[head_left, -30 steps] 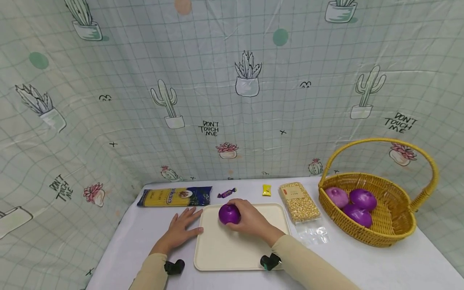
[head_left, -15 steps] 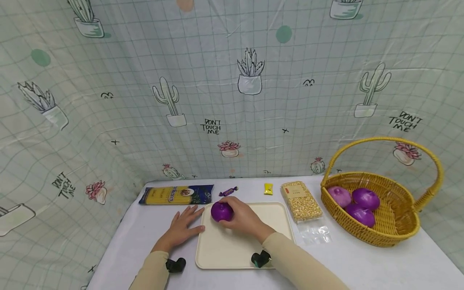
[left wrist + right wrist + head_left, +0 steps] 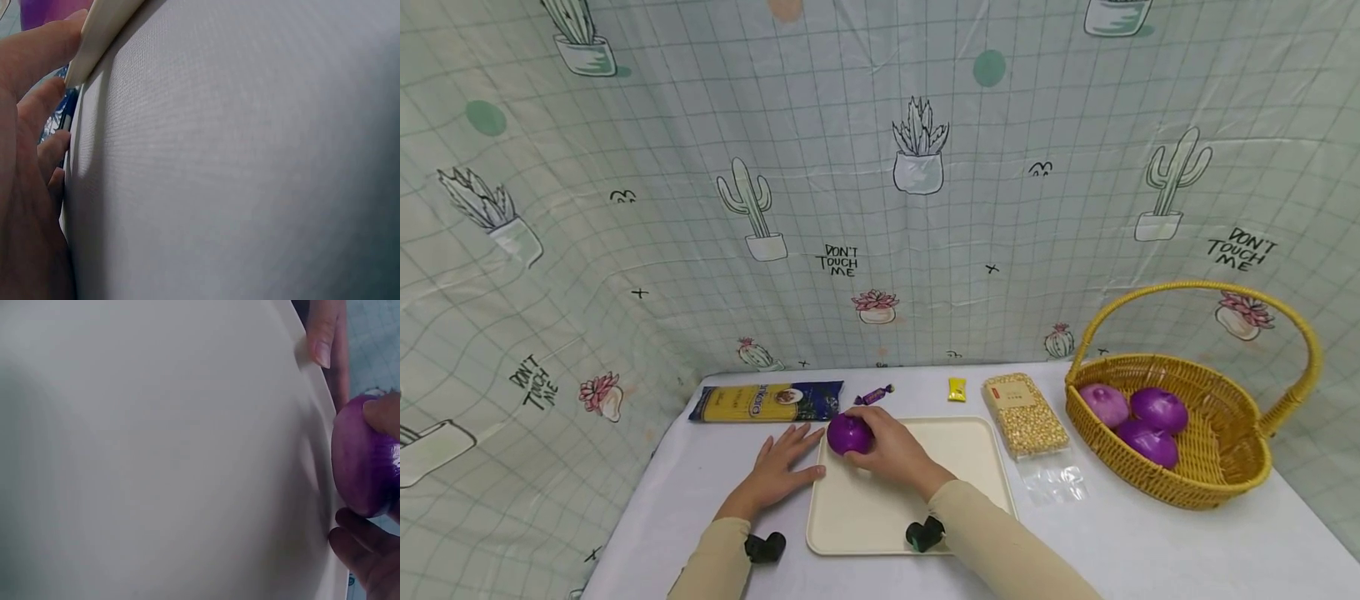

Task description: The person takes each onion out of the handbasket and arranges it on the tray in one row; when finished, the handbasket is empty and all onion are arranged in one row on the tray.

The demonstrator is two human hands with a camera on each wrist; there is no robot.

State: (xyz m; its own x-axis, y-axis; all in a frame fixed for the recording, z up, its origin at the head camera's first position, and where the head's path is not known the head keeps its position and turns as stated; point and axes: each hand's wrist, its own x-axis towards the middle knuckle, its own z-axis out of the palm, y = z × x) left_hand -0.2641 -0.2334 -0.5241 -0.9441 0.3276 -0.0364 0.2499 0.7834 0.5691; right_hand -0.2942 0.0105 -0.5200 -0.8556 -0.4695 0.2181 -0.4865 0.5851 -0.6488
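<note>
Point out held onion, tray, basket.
Held onion [image 3: 849, 435]: head view, middle of its visible purple skin.
Tray [image 3: 871, 515]: head view, bare floor toward the near edge.
Basket [image 3: 1214, 440]: head view, bare woven floor right of the onions inside [image 3: 1158, 410].

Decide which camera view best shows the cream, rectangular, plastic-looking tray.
Head view: most of the tray shows despite the beige-sleeved right arm. The left wrist view catches only an edge section; the right wrist view, a broad surface and one edge.

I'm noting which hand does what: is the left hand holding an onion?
No, the right hand grips the onion, while the left hand touches the tray.
</note>
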